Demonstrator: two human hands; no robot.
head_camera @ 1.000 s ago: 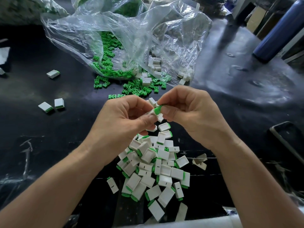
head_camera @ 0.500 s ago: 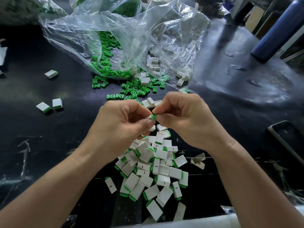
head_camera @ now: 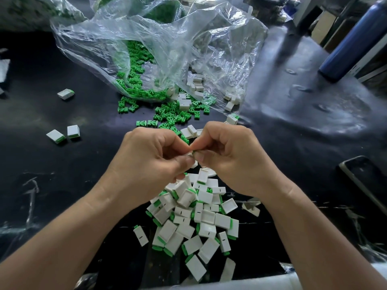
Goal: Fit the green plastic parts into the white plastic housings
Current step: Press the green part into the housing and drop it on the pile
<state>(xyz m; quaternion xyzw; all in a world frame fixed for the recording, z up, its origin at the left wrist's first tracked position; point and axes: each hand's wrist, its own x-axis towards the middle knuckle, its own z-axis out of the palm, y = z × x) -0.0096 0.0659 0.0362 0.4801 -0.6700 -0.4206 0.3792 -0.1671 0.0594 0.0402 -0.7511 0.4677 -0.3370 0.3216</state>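
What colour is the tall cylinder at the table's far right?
Dark blue cylinder, shown in the head view.

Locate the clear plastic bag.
Head view, top centre: the clear plastic bag lies on the black table, far side, green parts spilling from its mouth toward the person.

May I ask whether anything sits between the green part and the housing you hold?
Nothing visible does: the green part meets the white housing directly between left hand and right hand; the joint is hidden.
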